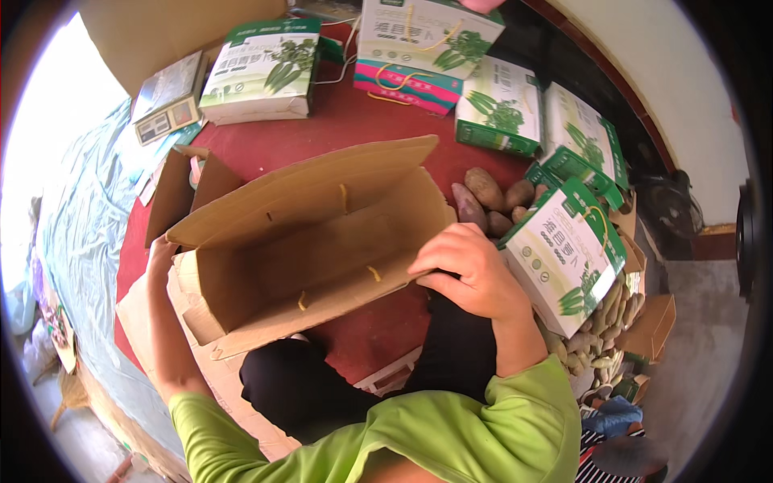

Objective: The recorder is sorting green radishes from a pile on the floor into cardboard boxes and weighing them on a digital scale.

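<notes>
An opened cardboard box (pixel 314 237) lies in front of me over my lap, its brown inside facing up and bare. Short yellow cord ends poke through its long walls. At the box's far left corner my left hand (pixel 163 251) grips the raised flap, with most of its fingers hidden by the cardboard. My right hand (pixel 467 266) pinches the near right rim between thumb and fingers. Several brown and purplish potatoes (pixel 483 190) sit beyond the box's right end. Close to my right hand leans a white and green carton (pixel 564 258) with a yellow cord handle.
Similar printed cartons (pixel 262 72) stand along the back of the red surface (pixel 330 121). A smaller open cardboard box (pixel 181 193) is at the left, near blue plastic sheeting (pixel 84 241). Pale elongated vegetables (pixel 596 342) are heaped at right; another person (pixel 620 451) is lower right.
</notes>
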Demonstrator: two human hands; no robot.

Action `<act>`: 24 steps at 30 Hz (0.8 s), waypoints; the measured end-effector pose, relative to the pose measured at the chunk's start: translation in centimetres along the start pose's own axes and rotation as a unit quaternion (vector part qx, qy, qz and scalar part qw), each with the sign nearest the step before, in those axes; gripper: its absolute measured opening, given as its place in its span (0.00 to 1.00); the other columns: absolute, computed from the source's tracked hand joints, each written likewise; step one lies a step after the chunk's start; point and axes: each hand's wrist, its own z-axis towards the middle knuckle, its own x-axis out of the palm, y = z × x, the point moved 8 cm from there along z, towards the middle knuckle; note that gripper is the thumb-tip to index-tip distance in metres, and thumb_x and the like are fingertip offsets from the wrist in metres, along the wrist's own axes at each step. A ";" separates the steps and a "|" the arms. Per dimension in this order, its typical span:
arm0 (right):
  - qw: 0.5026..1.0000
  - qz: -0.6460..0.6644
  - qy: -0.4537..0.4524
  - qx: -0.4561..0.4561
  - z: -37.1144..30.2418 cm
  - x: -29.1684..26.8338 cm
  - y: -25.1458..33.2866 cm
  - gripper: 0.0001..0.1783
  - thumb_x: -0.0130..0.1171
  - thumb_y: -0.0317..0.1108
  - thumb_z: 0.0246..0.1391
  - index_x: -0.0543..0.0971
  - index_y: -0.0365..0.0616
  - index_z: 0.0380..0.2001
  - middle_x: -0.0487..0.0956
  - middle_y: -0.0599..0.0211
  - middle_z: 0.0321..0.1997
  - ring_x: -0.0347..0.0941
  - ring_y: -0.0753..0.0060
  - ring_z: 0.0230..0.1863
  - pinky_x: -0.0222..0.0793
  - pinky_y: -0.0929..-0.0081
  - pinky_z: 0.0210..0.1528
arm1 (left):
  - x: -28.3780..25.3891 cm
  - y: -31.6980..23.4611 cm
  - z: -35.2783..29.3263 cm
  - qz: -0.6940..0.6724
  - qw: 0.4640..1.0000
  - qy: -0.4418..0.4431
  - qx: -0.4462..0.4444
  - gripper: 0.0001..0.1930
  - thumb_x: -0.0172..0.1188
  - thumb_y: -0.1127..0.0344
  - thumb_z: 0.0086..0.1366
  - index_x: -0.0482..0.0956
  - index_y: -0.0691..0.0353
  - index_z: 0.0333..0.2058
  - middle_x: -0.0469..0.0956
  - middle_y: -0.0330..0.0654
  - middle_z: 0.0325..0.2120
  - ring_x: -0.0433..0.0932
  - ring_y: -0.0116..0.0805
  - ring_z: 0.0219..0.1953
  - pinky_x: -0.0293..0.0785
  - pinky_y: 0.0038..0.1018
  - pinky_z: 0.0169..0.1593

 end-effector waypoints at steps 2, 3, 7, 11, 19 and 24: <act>1.000 -0.001 0.002 0.006 -0.5 -0.1 -0.3 0.07 0.65 0.28 0.41 0.81 0.48 0.28 0.79 0.73 0.32 0.72 0.67 0.38 0.62 0.70 0.45 | -0.9 -2.1 -2.6 0.056 0.994 -0.011 -0.091 0.16 0.55 0.62 0.66 0.77 0.67 0.47 0.79 0.37 0.38 0.74 0.24 0.42 0.69 0.26 0.46; 1.000 -0.003 -0.007 -0.003 -0.8 -0.2 -0.4 0.08 0.65 0.28 0.41 0.81 0.48 0.28 0.78 0.73 0.32 0.72 0.67 0.39 0.62 0.70 0.45 | -0.8 -4.6 -4.2 0.035 0.998 -0.030 -0.039 0.17 0.54 0.62 0.66 0.77 0.67 0.48 0.79 0.38 0.41 0.73 0.25 0.44 0.68 0.26 0.49; 0.998 0.026 -0.049 -0.021 -1.7 -0.7 -1.0 0.07 0.65 0.28 0.43 0.80 0.47 0.30 0.78 0.71 0.34 0.71 0.65 0.41 0.64 0.69 0.45 | -0.4 -13.3 -11.4 0.002 0.994 -0.086 0.072 0.18 0.53 0.62 0.67 0.75 0.65 0.51 0.77 0.42 0.47 0.72 0.30 0.51 0.62 0.26 0.57; 0.996 0.020 -0.091 -0.013 -2.7 -2.0 -1.8 0.08 0.64 0.28 0.45 0.80 0.45 0.31 0.77 0.68 0.36 0.71 0.63 0.42 0.66 0.68 0.47 | 2.3 -21.6 -18.5 0.042 0.986 -0.056 0.149 0.18 0.52 0.64 0.67 0.74 0.65 0.52 0.75 0.42 0.51 0.69 0.32 0.55 0.58 0.29 0.61; 0.969 -0.043 -0.233 0.070 -6.9 -7.0 -8.8 0.09 0.63 0.30 0.44 0.80 0.43 0.31 0.78 0.63 0.35 0.72 0.59 0.41 0.66 0.66 0.47 | 12.6 -29.9 -27.0 0.183 0.933 0.138 0.276 0.21 0.57 0.59 0.63 0.75 0.65 0.51 0.73 0.48 0.51 0.68 0.42 0.57 0.58 0.34 0.62; 0.872 -0.219 -0.346 0.268 -21.0 -13.2 -24.0 0.19 0.67 0.36 0.40 0.79 0.47 0.39 0.76 0.60 0.43 0.69 0.54 0.49 0.62 0.60 0.54 | 16.0 -28.9 -27.9 0.163 0.938 0.165 0.258 0.21 0.59 0.67 0.58 0.74 0.66 0.51 0.73 0.47 0.51 0.69 0.41 0.55 0.60 0.32 0.60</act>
